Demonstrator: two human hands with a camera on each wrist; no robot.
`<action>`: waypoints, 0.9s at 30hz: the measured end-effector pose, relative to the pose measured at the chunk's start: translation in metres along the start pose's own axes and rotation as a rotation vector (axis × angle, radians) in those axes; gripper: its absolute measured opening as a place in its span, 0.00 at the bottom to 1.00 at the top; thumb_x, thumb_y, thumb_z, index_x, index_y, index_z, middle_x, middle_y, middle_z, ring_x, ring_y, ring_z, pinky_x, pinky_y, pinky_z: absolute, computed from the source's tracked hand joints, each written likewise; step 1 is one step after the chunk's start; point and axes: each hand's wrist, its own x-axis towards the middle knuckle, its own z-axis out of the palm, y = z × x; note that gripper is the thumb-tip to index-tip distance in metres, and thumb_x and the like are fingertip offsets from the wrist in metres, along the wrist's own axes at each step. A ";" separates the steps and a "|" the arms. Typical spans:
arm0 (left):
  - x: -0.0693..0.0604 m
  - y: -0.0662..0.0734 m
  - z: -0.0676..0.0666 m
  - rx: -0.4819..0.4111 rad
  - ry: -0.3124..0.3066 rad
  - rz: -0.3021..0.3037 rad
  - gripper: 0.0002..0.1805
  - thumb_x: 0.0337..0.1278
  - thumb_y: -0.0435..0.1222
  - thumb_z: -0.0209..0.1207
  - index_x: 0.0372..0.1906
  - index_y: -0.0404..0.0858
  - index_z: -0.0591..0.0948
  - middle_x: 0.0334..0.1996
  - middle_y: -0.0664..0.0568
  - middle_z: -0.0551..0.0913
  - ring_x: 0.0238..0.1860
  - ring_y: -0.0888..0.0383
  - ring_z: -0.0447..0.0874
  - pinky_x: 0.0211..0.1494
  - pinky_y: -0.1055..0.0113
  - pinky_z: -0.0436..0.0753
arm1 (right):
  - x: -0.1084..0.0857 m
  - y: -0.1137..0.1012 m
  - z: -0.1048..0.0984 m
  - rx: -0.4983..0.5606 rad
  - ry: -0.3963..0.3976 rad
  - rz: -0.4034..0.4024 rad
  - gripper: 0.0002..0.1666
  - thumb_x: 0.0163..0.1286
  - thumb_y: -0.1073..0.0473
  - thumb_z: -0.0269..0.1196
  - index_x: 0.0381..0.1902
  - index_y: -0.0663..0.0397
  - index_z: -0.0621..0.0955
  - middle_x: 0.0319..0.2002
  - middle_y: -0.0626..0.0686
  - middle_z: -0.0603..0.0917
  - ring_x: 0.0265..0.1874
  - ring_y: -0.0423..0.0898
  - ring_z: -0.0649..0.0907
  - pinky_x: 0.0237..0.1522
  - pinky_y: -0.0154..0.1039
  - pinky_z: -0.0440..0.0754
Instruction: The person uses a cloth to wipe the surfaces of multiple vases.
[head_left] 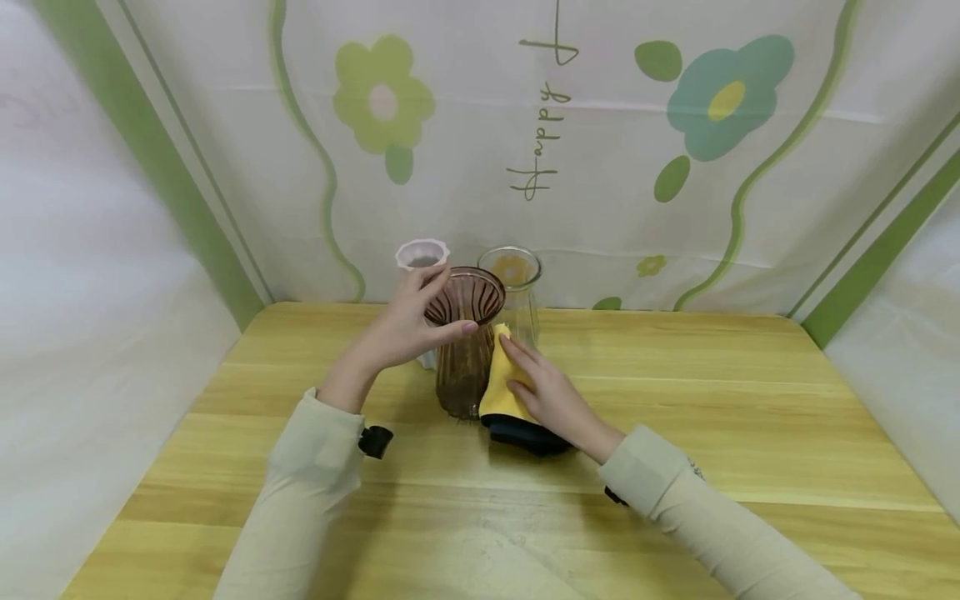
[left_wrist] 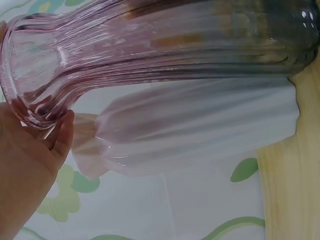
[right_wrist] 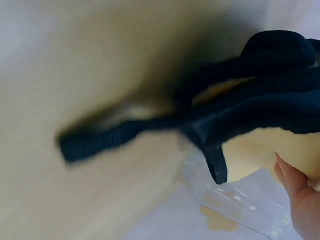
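Observation:
A ribbed purple-brown glass vase (head_left: 467,358) stands upright on the table. My left hand (head_left: 408,321) grips its flared rim, thumb along the near side; in the left wrist view the fingertips touch the rim of the vase (left_wrist: 165,45). My right hand (head_left: 551,396) holds a soft yellow cloth piece with black trim (head_left: 504,387) at the vase's right side. In the right wrist view the black trim (right_wrist: 260,105) shows a protruding strap with a ribbed end, and the thumb of my right hand (right_wrist: 302,205) lies on the yellow cloth.
Behind the vase on the left is a whitish-pink fluted vase (head_left: 422,252). A clear glass vase (head_left: 525,312) stands behind on the right. The wooden table (head_left: 750,400) ends at a flower-printed curtain (head_left: 465,208), with white fabric on both sides.

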 end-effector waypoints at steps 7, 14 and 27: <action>0.001 0.001 -0.001 -0.025 -0.035 -0.019 0.51 0.56 0.50 0.62 0.75 0.34 0.48 0.77 0.44 0.42 0.76 0.40 0.42 0.74 0.41 0.53 | 0.012 -0.015 -0.010 0.046 0.095 -0.051 0.39 0.64 0.68 0.62 0.72 0.56 0.62 0.69 0.63 0.66 0.65 0.61 0.72 0.60 0.53 0.76; 0.001 -0.001 0.003 -0.002 -0.015 0.025 0.50 0.57 0.48 0.59 0.75 0.32 0.47 0.77 0.41 0.42 0.76 0.38 0.40 0.73 0.38 0.54 | 0.010 -0.011 -0.006 0.007 0.066 -0.045 0.38 0.63 0.68 0.63 0.71 0.58 0.64 0.68 0.65 0.68 0.64 0.63 0.72 0.60 0.53 0.76; 0.000 0.003 0.010 0.083 0.067 -0.038 0.56 0.51 0.66 0.56 0.76 0.40 0.46 0.75 0.42 0.43 0.75 0.44 0.43 0.74 0.45 0.58 | -0.011 0.010 0.008 -0.052 -0.087 0.077 0.37 0.65 0.68 0.61 0.71 0.52 0.64 0.66 0.68 0.68 0.60 0.65 0.75 0.55 0.55 0.78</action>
